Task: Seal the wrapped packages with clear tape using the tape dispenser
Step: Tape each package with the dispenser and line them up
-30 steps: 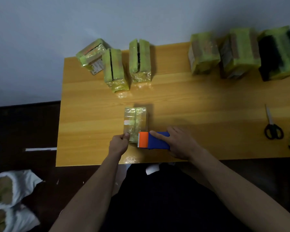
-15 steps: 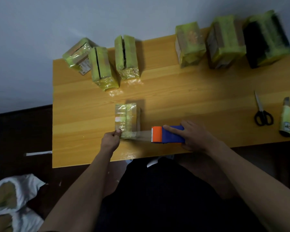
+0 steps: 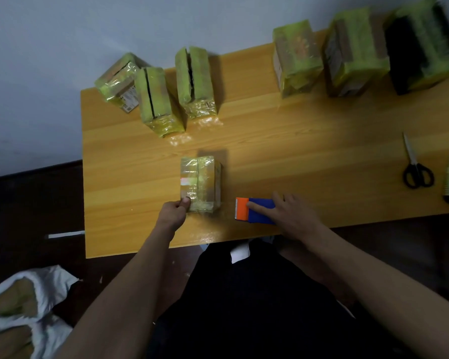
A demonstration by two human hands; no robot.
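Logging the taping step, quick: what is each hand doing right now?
Left hand: closed, pinching the near corner of the package.
Right hand: closed, holding the tape dispenser.

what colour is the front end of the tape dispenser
Orange, on a blue body. The head view shows the tape dispenser under the right hand.

Both forearms are bare to well above the wrist, no sleeves showing. The left hand point(image 3: 173, 215) and right hand point(image 3: 293, 216) carry no gloves, rings or watch. Dark black clothing point(image 3: 244, 307) covers the lap.
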